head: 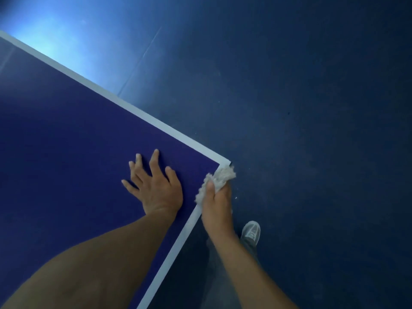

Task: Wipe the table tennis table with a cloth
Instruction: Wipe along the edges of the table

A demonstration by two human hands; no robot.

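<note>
Wiping is shown at the near corner of the surface, where the cloth is bunched and pressed against the white line at the edge. The cloth is gripped by the right hand, with thumb and fingers curled round it, and part of the cloth overhangs the edge. The left hand is laid flat on the surface just beside the cloth, its fingers spread wide and holding nothing; it is judged to serve as a brace. No streaks, dust or wet marks can be made out on the blue area, so the share already wiped cannot be told. The task is judged to be under way: the corner is being treated, and the rest of the surface, much of it out of view, is assumed to need wiping. A shoe is seen on the floor below the right hand.
</note>
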